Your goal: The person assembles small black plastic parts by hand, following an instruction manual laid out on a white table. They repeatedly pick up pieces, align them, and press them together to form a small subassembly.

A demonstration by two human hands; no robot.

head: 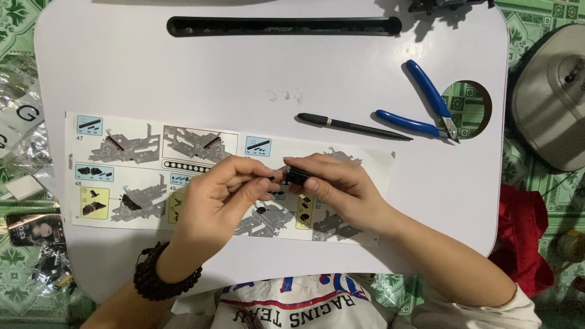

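My left hand pinches a tiny black pin between thumb and forefinger. My right hand grips a small black building-block piece. The two parts meet tip to tip above a long instruction sheet with grey assembly diagrams. The sheet lies flat on a white lap table. A dark bead bracelet circles my left wrist.
A black pen and blue-handled cutters lie on the table's right side, beside a round cup hole. A long slot runs along the far edge. Plastic bags sit left, red cloth right, a grey appliance far right.
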